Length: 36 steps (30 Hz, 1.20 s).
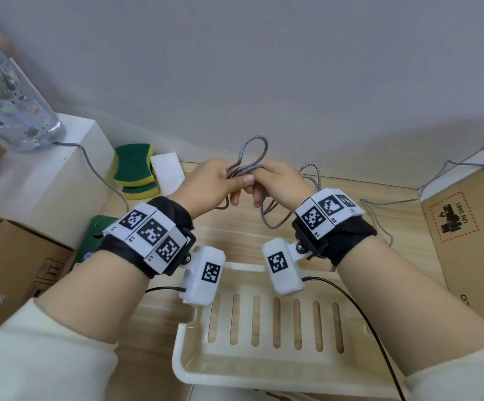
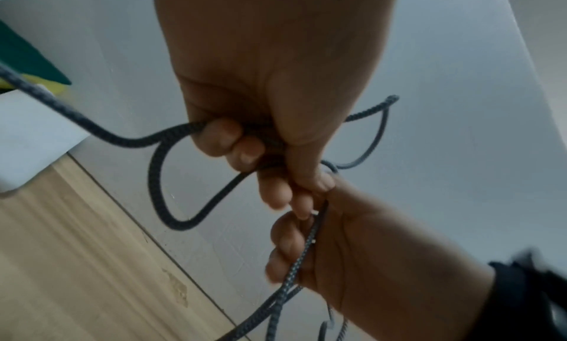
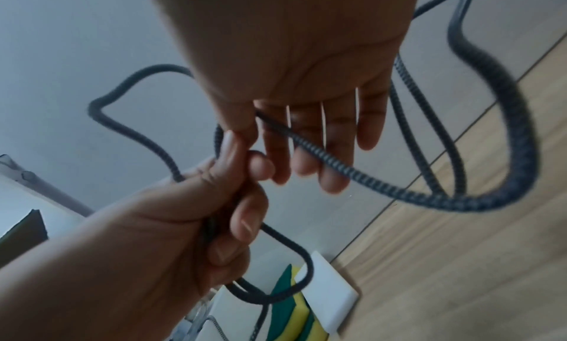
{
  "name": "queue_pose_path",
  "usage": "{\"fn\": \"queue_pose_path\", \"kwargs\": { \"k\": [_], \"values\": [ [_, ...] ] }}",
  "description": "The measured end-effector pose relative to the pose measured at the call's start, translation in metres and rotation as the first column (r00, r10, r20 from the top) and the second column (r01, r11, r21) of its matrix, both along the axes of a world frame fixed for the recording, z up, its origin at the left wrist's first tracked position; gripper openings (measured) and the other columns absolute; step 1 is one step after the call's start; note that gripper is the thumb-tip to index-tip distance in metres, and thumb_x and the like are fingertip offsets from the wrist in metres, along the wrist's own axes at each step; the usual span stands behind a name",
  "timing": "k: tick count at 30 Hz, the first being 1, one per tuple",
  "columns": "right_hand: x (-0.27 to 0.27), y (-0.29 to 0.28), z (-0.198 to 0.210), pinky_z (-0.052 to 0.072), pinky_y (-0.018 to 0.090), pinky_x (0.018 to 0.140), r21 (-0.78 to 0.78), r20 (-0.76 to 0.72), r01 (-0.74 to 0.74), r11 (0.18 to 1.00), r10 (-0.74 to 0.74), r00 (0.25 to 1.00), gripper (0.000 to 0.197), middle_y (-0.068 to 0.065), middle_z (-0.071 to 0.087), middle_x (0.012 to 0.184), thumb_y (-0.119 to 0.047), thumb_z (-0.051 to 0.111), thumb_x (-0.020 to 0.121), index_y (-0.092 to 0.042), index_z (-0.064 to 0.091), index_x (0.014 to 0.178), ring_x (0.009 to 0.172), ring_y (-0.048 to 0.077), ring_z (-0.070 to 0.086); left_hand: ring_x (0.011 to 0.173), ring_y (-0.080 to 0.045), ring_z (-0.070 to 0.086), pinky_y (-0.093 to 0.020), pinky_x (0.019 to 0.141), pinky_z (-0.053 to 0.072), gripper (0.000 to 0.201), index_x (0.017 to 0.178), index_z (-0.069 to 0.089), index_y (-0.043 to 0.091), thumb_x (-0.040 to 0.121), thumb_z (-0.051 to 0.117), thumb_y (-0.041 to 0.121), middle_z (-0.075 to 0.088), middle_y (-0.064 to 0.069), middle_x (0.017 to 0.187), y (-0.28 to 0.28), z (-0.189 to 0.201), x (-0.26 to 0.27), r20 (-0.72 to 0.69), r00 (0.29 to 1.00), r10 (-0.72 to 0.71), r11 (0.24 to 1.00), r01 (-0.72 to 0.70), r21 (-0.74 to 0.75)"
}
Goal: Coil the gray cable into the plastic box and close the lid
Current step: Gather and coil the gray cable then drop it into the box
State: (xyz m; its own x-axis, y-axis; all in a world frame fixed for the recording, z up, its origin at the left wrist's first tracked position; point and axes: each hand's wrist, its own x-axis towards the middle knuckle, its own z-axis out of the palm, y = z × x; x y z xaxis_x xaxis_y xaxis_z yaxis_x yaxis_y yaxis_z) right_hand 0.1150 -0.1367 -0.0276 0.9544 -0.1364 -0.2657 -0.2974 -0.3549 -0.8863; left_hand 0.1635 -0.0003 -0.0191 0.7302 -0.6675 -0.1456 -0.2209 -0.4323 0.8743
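Both hands are raised together above the wooden table (image 1: 350, 215), meeting knuckle to knuckle at the 12 o'clock side of the head view. The left hand (image 1: 206, 186) is closed in a fist around a bundle of loops of the gray cable (image 1: 252, 151); the left wrist view shows its fingers (image 2: 221, 137) curled tight over several strands, with one loop hanging out toward 9 o'clock and another standing up past the knuckles. The right hand (image 1: 278, 183) sits just to the 3 o'clock side, touching the left. Its thumb and forefinger pinch a single strand beside the left thumb, while the other three fingers (image 3: 334, 152) hang straight and loosely spread, the strand crossing over them. From this pinch the cable droops in a wide slack loop toward 4 o'clock, then trails over the table toward a cardboard box (image 1: 466, 227) at 3 o'clock. Another run leads off at 9 o'clock past the green and yellow sponges (image 1: 133, 169). The slotted cream plastic box (image 1: 264, 371) lies on the table at 6 o'clock, beneath the forearms, with no cable in it.
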Motion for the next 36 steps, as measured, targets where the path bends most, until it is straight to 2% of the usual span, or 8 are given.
{"fn": "queue_pose_path", "kwargs": {
  "k": [3,7,10,13,20,26,30,36],
  "values": [
    [-0.008,-0.008,-0.005,0.044,0.043,0.087,-0.096,-0.135,-0.126,0.987,0.112,0.984,0.031,0.015,0.069,0.072,-0.043,0.046,0.083,-0.022,0.056,0.063,0.07,0.021,0.059,0.043,0.001,0.045,-0.01,0.05,0.033,0.03,0.068,0.062,0.018,0.092,0.047,0.027,0.06,0.0,0.052,0.002,0.005,0.002,-0.049,0.997,0.061,0.99,-0.067,-0.126],
    [-0.024,-0.016,-0.014,0.008,0.048,0.114,-0.735,-0.379,-0.397,0.549,0.151,0.913,0.033,-0.004,0.062,0.074,-0.049,0.042,0.086,-0.024,0.054,0.069,0.095,0.02,0.06,0.048,0.009,0.053,-0.001,0.052,0.035,0.03,0.073,0.061,0.01,0.094,0.042,0.02,0.061,-0.005,0.065,0.003,0.014,0.009,-0.12,0.974,0.193,0.935,-0.219,-0.279],
    [-0.029,-0.014,-0.008,0.036,0.036,0.086,-0.664,-0.228,-0.259,0.702,0.14,0.964,0.037,-0.001,0.06,0.07,-0.043,0.037,0.092,-0.017,0.058,0.076,0.092,0.028,0.06,0.057,0.006,0.058,-0.014,0.065,0.043,0.034,0.067,0.059,0.017,0.095,0.042,0.025,0.065,0.002,0.069,0.002,0.011,0.011,-0.174,0.947,0.271,0.913,-0.31,-0.264],
    [-0.026,-0.005,0.003,0.033,0.031,0.065,-0.661,-0.126,-0.233,0.714,0.201,0.972,0.04,-0.003,0.048,0.066,-0.043,0.037,0.094,-0.009,0.056,0.088,0.077,0.025,0.052,0.06,-0.008,0.064,-0.029,0.073,0.05,0.03,0.071,0.057,0.019,0.095,0.041,0.029,0.065,0.005,0.049,0.001,0.006,0.009,-0.333,0.912,0.241,0.903,-0.336,-0.266],
    [-0.017,0.009,0.01,0.041,0.034,0.072,-0.772,-0.139,-0.28,0.571,0.279,0.95,0.032,0.011,0.066,0.104,-0.036,0.035,0.095,-0.02,0.059,0.109,0.099,0.033,0.059,0.049,-0.016,0.049,-0.02,0.045,0.048,0.034,0.086,0.036,0.014,0.078,0.062,-0.005,0.038,-0.002,0.067,-0.005,0.0,0.002,-0.393,0.881,0.265,0.909,-0.364,-0.203],
    [-0.019,-0.004,0.019,0.037,0.03,0.063,-0.67,-0.105,-0.195,0.717,0.168,0.98,0.027,-0.003,0.054,0.07,-0.043,0.061,0.078,-0.021,0.048,0.067,0.073,0.022,0.052,0.031,-0.002,0.036,-0.018,0.042,0.034,0.015,0.089,0.051,0.013,0.095,0.038,0.01,0.051,0.0,0.062,0.0,0.007,0.008,-0.561,0.812,0.161,0.952,-0.277,-0.127],
    [-0.022,-0.025,0.012,0.039,0.031,0.07,-0.74,-0.218,-0.226,0.634,0.092,0.972,0.026,-0.005,0.058,0.078,-0.046,0.068,0.069,-0.025,0.053,0.07,0.076,0.019,0.054,0.031,-0.004,0.025,-0.016,0.041,0.032,0.025,0.096,0.061,0.017,0.097,0.037,0.018,0.041,0.01,0.037,0.008,0.013,0.017,-0.523,0.843,0.124,0.957,-0.241,-0.162],
    [-0.027,-0.039,0.005,0.049,0.032,0.068,-0.355,-0.132,0.076,0.932,-0.13,0.983,0.024,0.0,0.057,0.058,-0.014,0.06,0.083,-0.024,0.048,0.066,0.054,0.016,0.059,0.033,-0.005,0.024,-0.02,0.043,0.038,0.02,0.088,0.063,0.017,0.09,0.051,0.032,0.032,0.009,0.044,0.007,0.014,0.006,-0.499,0.853,0.154,0.965,-0.239,-0.109]
  ]
}}
